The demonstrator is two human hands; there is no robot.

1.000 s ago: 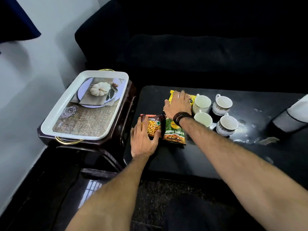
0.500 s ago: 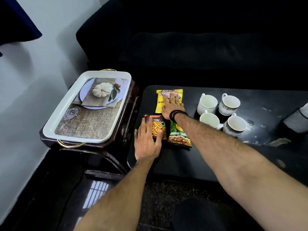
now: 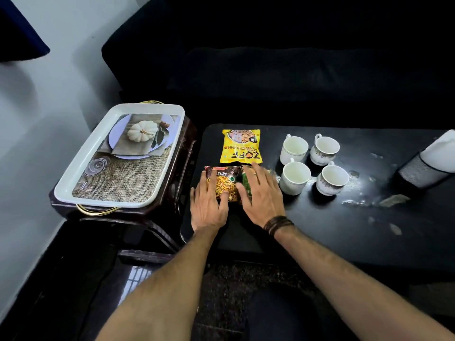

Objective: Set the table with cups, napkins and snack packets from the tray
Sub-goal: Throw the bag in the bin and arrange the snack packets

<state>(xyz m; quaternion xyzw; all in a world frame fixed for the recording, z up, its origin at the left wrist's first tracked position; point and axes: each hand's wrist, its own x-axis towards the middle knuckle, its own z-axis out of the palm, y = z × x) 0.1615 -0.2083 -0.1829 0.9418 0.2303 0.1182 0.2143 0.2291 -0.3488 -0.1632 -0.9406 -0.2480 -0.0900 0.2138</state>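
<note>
Head view is all I have, looking down at a black table point(image 3: 320, 232). My left hand point(image 3: 209, 205) lies flat with straight fingers on the near-left part of the dark mixture packet point(image 3: 225, 179), thumb resting against its lower edge; nothing is gripped. My right hand point(image 3: 262, 193) is spread just as flat over the green packet point(image 3: 246, 184), covering most of it, so I see only a strip of green between thumb and forefinger. A dark band point(image 3: 278, 223) wraps that wrist. The two packets lie side by side, touching, near the table's front-left corner. Just behind them lies the yellow packet point(image 3: 241, 146), flat, with its print upside down to me. To the right stand four white cups point(image 3: 295, 178), upright, in a two-by-two cluster. I cannot make out any napkins for certain. The white tray point(image 3: 73, 183) sits on a dark side stand point(image 3: 172, 188) left of the table, showing only its printed liner.
</note>
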